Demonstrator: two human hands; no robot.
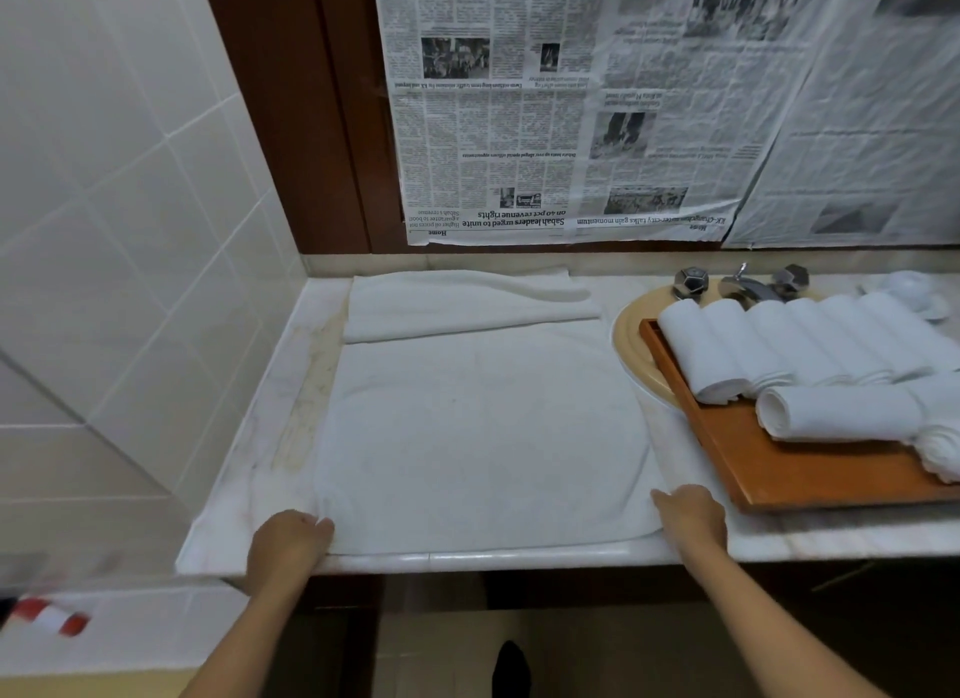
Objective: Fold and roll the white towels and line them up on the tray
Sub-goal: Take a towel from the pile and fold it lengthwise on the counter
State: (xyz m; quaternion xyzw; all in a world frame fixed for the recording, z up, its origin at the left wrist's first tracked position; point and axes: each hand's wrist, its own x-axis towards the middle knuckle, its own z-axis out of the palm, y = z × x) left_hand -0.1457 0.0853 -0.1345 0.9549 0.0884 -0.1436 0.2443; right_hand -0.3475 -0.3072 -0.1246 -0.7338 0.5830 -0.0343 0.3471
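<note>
A white towel (478,427) lies spread flat on the marble counter in front of me. My left hand (288,541) holds its near left corner and my right hand (688,515) holds its near right corner, both at the counter's front edge. A second white towel (462,302) lies folded behind it by the wall. To the right, an orange wooden tray (779,463) rests over the sink and carries a row of several rolled white towels (800,344), with one more roll (836,411) lying crosswise in front of them.
The tray sits across a cream basin (631,344) with a chrome tap and two handles (743,284) behind it. Newspaper (623,99) covers the mirror. A tiled wall (104,203) closes off the left side. The counter edge (467,559) runs just past my hands.
</note>
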